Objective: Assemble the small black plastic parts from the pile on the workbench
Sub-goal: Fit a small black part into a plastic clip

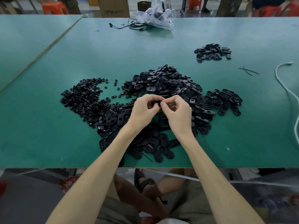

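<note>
Over the near edge of the green bench (48,143), the left hand (144,110) and right hand (178,112) pinch one small black plastic part (156,103) in curled fingers above the heap of black oval plastic parts (163,83). At the far edge, a crumpled clear plastic bag (156,16) holds dark items.

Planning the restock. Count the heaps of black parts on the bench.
3: round-part heap at left; big oval-part heap at centre, touching it; small heap apart at far right. The left hand and right hand, gripping one part, hide some.

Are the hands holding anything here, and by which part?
One small black plastic part: the left hand grips its left end, the right hand pinches its right end.
</note>
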A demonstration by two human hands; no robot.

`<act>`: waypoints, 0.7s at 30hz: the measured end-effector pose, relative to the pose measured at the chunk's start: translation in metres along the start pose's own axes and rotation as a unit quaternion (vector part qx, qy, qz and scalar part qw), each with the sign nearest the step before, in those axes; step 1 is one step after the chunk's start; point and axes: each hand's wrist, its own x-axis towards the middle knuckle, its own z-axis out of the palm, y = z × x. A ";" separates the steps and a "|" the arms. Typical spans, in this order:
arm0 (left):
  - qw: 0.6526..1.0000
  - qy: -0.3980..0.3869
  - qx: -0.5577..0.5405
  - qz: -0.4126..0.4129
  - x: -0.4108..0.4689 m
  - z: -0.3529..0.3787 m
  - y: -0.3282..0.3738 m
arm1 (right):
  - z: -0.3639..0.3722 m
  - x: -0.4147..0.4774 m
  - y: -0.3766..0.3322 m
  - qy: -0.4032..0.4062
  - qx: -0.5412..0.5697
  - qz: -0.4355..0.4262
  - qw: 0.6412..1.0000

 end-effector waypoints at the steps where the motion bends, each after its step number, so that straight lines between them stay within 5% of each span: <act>1: 1.000 0.001 0.002 0.001 0.000 0.000 0.001 | 0.000 0.000 0.000 -0.001 0.001 0.000 1.000; 21: 0.999 0.006 -0.027 0.017 0.001 -0.003 -0.001 | -0.001 0.001 0.000 0.009 0.049 0.009 0.999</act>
